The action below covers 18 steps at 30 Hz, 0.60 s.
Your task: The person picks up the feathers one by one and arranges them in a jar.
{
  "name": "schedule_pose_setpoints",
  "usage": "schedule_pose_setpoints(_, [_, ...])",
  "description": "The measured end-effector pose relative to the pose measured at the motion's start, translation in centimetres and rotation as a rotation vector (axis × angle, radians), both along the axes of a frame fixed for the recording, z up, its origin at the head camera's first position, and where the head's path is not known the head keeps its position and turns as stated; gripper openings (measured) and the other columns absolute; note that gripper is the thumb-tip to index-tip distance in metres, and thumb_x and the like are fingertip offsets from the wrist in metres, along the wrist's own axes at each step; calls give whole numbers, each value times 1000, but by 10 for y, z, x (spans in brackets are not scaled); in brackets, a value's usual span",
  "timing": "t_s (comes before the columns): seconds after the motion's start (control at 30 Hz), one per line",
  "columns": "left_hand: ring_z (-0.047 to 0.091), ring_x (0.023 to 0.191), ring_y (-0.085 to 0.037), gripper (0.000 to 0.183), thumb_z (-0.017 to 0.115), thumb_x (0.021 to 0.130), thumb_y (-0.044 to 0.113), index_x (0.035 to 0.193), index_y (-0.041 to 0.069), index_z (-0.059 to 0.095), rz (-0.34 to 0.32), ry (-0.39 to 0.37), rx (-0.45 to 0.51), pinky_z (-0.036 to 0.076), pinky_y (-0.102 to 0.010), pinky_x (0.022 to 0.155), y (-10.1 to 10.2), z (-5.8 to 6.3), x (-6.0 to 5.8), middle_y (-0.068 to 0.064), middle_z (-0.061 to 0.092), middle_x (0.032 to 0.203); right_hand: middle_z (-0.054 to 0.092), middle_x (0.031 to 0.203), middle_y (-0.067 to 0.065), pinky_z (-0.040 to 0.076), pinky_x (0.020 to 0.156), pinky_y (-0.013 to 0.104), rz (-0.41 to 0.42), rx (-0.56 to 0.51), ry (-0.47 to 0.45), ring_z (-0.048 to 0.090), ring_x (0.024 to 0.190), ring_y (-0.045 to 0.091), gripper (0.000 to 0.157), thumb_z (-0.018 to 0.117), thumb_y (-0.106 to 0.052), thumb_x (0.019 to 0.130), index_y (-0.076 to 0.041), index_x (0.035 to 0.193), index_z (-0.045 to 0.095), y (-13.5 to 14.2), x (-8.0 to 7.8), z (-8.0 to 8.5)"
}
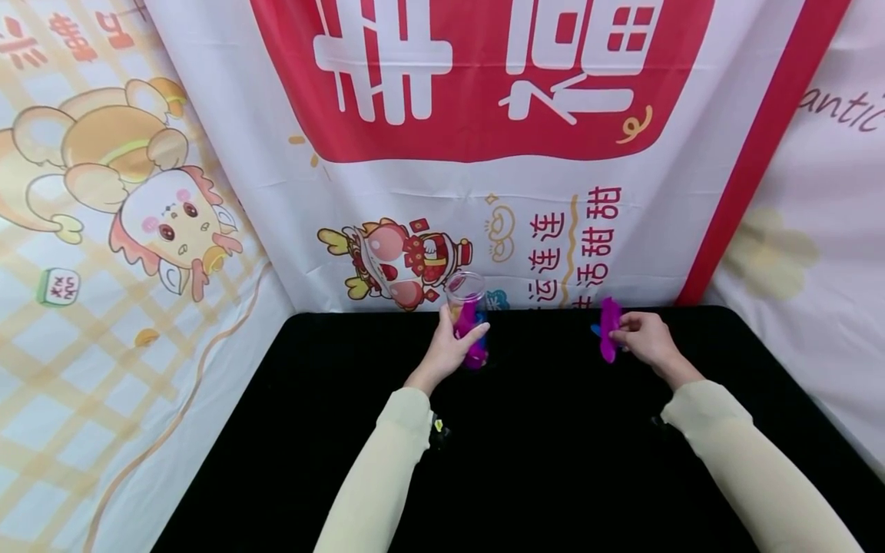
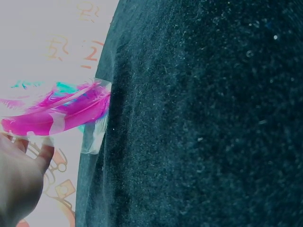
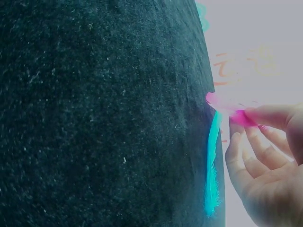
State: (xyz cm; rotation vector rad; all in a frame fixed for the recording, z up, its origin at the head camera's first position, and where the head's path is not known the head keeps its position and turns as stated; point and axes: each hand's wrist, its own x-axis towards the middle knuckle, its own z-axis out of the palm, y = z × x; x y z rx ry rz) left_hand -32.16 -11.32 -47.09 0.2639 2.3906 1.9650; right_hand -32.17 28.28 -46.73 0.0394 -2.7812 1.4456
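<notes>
My left hand [image 1: 445, 352] grips a clear cylindrical jar [image 1: 466, 286] around its side, near the far edge of the table. Inside the jar are feathers; a magenta feather [image 2: 57, 113] shows plainly through the wall in the left wrist view, with turquoise ones [image 2: 67, 88] behind it. To the right, my right hand [image 1: 646, 338] pinches another magenta feather [image 1: 610, 330] between thumb and fingers, just over the table. A blue feather [image 3: 212, 165] lies on the table below that hand, mostly covered by the magenta one in the head view.
The black cloth-covered table [image 1: 525, 461] spans the space before me. Right behind its far edge hangs a white and red printed curtain [image 1: 415, 184], and more printed cloth [image 1: 104, 307] stands along the left side. A similar cloth [image 1: 795, 269] borders the right.
</notes>
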Motion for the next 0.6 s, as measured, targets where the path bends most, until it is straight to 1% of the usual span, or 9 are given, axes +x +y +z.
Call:
schedule_pose_setpoints(0.2, [50, 135, -28, 72, 71, 95, 48, 146, 25, 27, 3, -11, -9, 38, -52, 115, -1, -1, 0, -6, 46, 147, 73, 96, 15, 61, 72, 42, -1, 0, 9, 69, 80, 23, 23, 70, -7, 96, 10, 111, 63, -3, 1, 2])
schedule_pose_setpoints(0.43, [50, 135, -28, 71, 71, 95, 47, 147, 26, 26, 2, -11, -6, 38, -51, 115, 0, 1, 2, -5, 46, 147, 74, 96, 14, 61, 70, 39, -1, -9, 9, 68, 75, 16, 23, 70, -8, 97, 9, 110, 64, -6, 1, 3])
schedule_pose_setpoints(0.6, [50, 134, -28, 70, 72, 96, 45, 145, 24, 27, -2, 7, -1, 38, -51, 115, 0, 2, 1, -7, 47, 147, 74, 95, 13, 61, 70, 39, 6, -20, 3, 68, 76, 18, 24, 70, -9, 97, 9, 111, 64, -7, 0, 4])
